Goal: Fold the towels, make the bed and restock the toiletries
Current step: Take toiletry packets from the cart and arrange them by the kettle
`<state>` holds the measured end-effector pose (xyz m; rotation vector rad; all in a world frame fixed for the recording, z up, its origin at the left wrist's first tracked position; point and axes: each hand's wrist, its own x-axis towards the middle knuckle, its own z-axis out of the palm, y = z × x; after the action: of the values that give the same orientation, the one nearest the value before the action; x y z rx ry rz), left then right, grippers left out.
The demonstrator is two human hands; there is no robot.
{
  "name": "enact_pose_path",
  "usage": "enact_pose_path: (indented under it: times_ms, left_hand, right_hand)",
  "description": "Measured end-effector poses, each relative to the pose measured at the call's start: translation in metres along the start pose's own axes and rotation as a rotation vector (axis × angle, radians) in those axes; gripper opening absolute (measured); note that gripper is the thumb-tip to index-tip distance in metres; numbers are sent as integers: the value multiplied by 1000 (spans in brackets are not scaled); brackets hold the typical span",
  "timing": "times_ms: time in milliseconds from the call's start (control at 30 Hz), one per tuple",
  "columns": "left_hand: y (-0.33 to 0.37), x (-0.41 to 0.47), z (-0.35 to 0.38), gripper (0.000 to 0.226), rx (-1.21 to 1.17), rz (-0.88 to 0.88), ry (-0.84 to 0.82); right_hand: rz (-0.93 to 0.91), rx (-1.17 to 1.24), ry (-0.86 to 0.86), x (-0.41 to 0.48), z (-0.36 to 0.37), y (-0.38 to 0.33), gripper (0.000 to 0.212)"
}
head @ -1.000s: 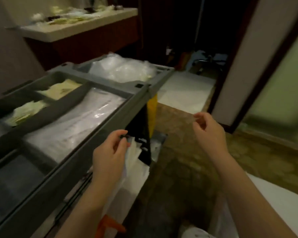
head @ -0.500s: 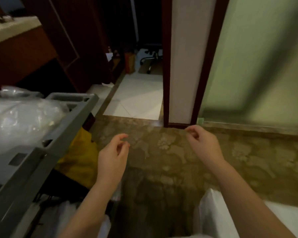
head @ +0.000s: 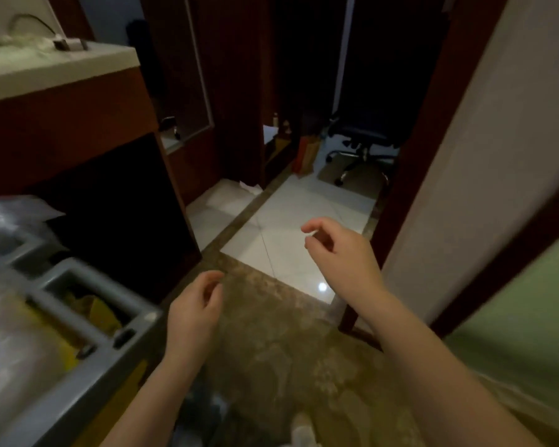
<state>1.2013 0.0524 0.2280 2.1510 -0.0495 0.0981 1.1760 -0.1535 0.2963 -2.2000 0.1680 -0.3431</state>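
My left hand point(head: 194, 312) hovers over the patterned brown floor just right of the grey housekeeping cart point(head: 88, 359), its fingers loosely curled and holding nothing. My right hand point(head: 339, 250) is raised further ahead over the white tiles, fingers also loosely curled and empty. The cart's tray holds clear plastic bags point(head: 10, 221) and something yellow point(head: 100, 312) in a corner compartment. No towel, bed or toiletry item is plainly in view.
A counter point(head: 55, 69) with a dark wooden base stands at the left behind the cart. Ahead, a doorway leads over white floor tiles point(head: 291, 227) to a dark room with an office chair point(head: 362, 140). A wall and frosted green glass panel point(head: 530, 314) close the right side.
The view has swung right and lifted from the cart toward the doorway. My left hand came off the items at the cart's edge. Both hands now hang empty in front of me.
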Motion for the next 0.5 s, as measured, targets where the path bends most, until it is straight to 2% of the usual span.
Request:
enact_pose_path:
  times_ms: [267, 367, 500]
  left_hand:
    - [104, 187, 59, 14, 0, 115, 50]
    - [104, 245, 57, 14, 30, 83, 128]
    - [76, 319, 34, 15, 104, -44, 346]
  right_hand:
    - [62, -50, -8, 205, -23, 64, 14]
    - [-18, -36, -79, 289, 1, 67, 13]
    - [-190, 54, -213, 399, 63, 47, 13]
